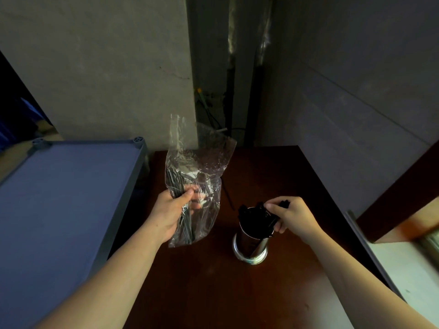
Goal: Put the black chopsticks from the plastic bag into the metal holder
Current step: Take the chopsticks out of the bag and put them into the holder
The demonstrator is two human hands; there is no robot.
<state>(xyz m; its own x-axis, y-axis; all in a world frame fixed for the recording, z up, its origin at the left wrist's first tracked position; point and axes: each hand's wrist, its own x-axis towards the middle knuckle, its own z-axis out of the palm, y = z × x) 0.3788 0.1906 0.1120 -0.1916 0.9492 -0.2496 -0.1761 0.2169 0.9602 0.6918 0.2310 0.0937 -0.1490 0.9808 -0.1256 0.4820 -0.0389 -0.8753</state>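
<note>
Black chopsticks (255, 216), cylindrical metal holder (251, 243), crinkled bag (202, 160)

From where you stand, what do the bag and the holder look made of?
The bag looks like thin clear plastic: see-through, crinkled, glinting. The holder looks like polished metal, probably steel: silvery wall with bright reflections.

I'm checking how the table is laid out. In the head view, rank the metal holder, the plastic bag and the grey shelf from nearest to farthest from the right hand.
1. metal holder: directly at the right hand, on the dark table.
2. plastic bag: left of the holder, held up by the left hand.
3. grey shelf: far left, beside the table.
</note>
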